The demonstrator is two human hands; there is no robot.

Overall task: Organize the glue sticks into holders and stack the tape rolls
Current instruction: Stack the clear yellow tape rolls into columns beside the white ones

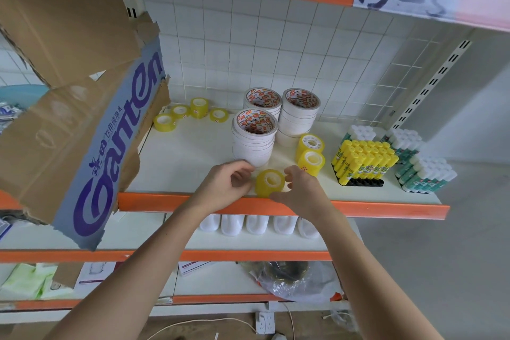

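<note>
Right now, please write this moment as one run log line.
phase: stacking tape | left hand: touches yellow tape roll | right hand: holds same roll | roll: shelf front edge | glue sticks: in holder
</note>
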